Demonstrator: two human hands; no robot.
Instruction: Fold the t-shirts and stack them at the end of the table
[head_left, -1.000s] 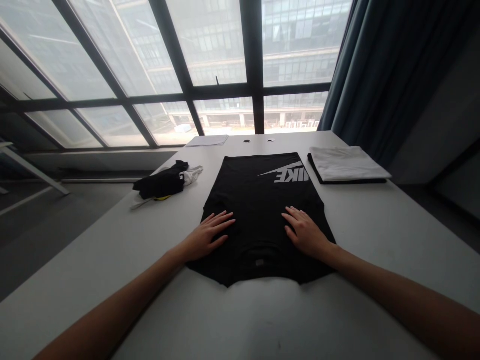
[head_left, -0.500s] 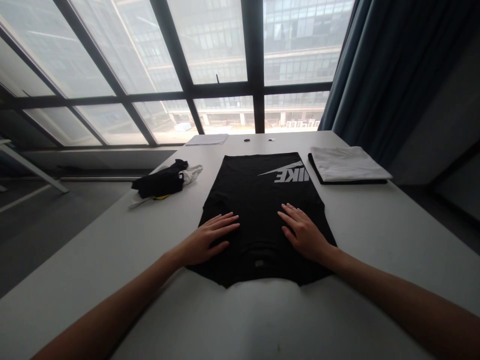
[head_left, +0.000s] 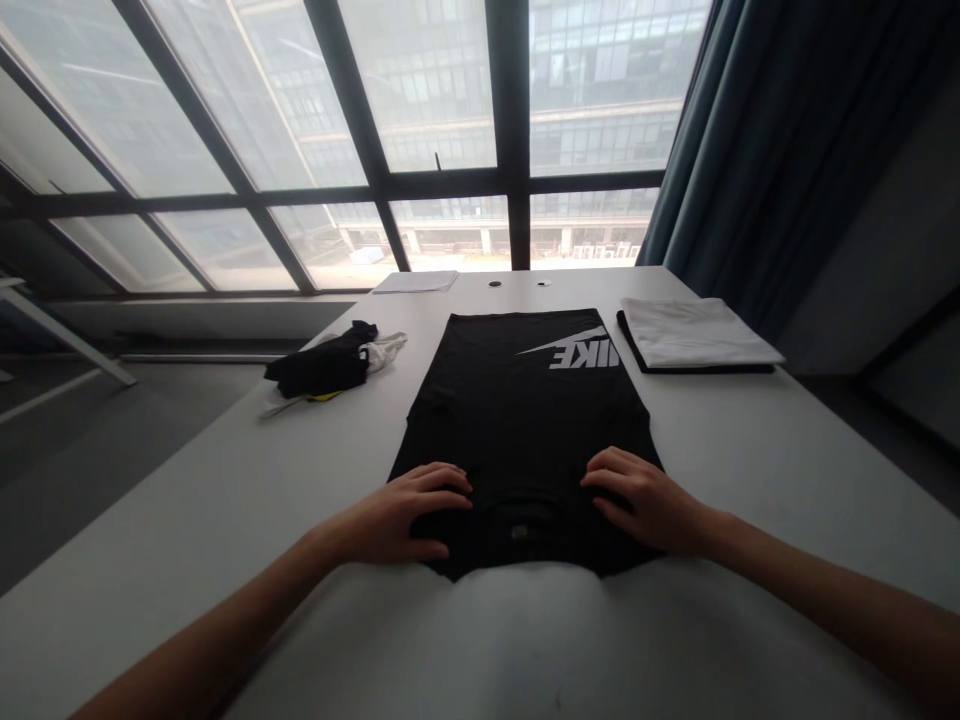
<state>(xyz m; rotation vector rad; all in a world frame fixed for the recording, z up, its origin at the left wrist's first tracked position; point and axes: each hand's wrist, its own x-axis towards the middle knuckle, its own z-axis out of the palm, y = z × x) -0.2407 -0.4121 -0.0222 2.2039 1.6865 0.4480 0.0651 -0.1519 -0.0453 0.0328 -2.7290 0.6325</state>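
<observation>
A black T-shirt with a white printed logo lies spread on the white table, its neckline and small label towards me. My left hand rests on the shirt's near left part, fingers apart and slightly bent. On the near right part lies my right hand, its fingers curved over the cloth but apart. Neither hand grips the fabric.
To the left sits a crumpled pile of black and white clothes. Folded white cloth lies over a black one at the right. Papers lie at the far edge of the table, before the windows. A curtain hangs at the right.
Both hands have slid back towards me over the shirt, and the right has also moved outward. Their fingers are more bent now. The shirt has hardly moved.
</observation>
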